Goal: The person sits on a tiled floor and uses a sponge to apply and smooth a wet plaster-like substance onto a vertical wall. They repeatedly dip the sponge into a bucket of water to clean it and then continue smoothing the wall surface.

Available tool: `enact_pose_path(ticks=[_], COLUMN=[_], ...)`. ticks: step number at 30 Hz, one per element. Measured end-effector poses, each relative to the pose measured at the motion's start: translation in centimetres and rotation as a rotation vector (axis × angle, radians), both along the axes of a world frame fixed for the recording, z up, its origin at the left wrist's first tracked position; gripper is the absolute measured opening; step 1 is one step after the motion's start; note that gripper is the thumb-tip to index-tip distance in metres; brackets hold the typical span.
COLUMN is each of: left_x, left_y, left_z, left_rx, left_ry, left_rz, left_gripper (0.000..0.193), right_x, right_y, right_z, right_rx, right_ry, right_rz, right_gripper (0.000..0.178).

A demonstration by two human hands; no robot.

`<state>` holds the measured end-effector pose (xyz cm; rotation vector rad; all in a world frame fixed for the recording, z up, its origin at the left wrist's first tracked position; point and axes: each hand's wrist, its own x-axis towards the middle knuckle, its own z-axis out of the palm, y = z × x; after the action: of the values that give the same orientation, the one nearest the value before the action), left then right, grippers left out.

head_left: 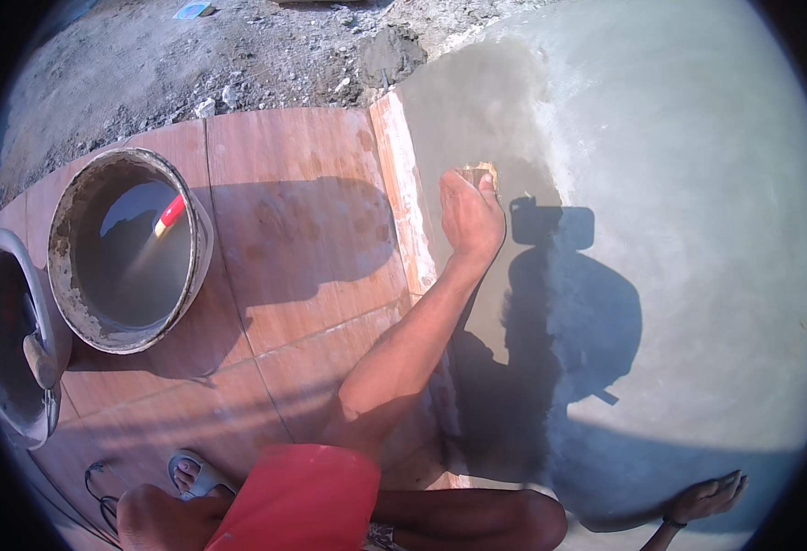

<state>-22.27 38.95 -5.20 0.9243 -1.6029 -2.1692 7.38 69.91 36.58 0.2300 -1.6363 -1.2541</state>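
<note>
My left hand point(473, 219) is closed around a small tan-edged block point(482, 173), perhaps a sponge or a float; most of it is hidden under my fingers. It presses against a strip of darker, damp-looking grey plaster point(477, 101) on the wall. Paler, smooth plaster point(697, 275) covers the wall to the right. Down at the lower right, my right hand point(708, 499), with a dark band at the wrist, rests on the pale wall with its fingers stretched out and nothing in them.
A mortar-crusted bucket point(203, 248) of cloudy water holds a red-and-yellow handle point(172, 216). Left of it sits a grey container point(9, 241) with a wooden-handled tool point(40, 361). Reddish tiles point(293, 147) meet the wall; rubble point(275, 55) lies beyond. My sandalled foot point(200, 476) is lower left.
</note>
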Motion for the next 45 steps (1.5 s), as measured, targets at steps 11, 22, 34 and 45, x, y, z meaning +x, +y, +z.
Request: enact_pose_path(ticks=[11,22,34,45], left_x=[2.3,0.8,5.3,4.6], left_y=[1.0,0.6,2.8,2.7], left_z=[1.8,5.2,7.8,4.6], left_rx=[-0.068,-0.134,-0.212,-0.215], left_ry=[0.195,0.265,0.509,0.505], left_rz=[-0.020,0.040,-0.066,0.025], left_gripper=[0.034,0.033,0.037,0.035], right_x=[0.0,0.2,0.9,1.0], right_y=[-0.1,-0.1,-1.7,-0.6], right_z=[0.0,0.1,0.3,0.7], right_rx=[0.071,0.028,0.043,0.058], right_ry=[-0.013,0.001,-0.019,0.006], right_rz=[0.042,0.040,0.035,0.030], right_gripper=[0.055,0.060,0.054,0.049])
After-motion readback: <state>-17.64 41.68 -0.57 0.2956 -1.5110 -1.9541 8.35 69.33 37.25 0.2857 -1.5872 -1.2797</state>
